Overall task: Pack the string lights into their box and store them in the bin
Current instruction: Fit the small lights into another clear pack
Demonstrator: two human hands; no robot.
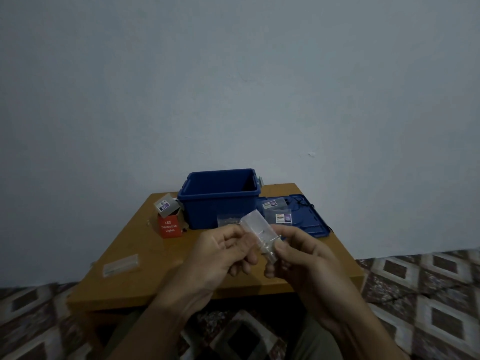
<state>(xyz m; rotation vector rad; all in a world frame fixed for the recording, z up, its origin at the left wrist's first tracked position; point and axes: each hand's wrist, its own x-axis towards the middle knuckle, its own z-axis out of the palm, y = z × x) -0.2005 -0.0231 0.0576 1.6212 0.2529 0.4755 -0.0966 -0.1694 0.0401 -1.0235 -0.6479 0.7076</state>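
Observation:
Above the low wooden table [135,255], both hands hold a small clear plastic bag of string lights [255,226]. My right hand [298,255] pinches its lower end between thumb and fingers. My left hand [223,253] grips it from the left, fingers curled. A red box labelled LED Decorative Lights [170,226] stands open at the back left of the table, its flap up. The open blue bin [219,197] sits at the back centre, and what it holds is hidden from here.
The bin's blue lid [309,214] lies flat to the right of the bin, with two clear packets [279,211] on it. Another clear packet [120,265] lies near the table's front left. A plain wall stands behind; patterned floor surrounds the table.

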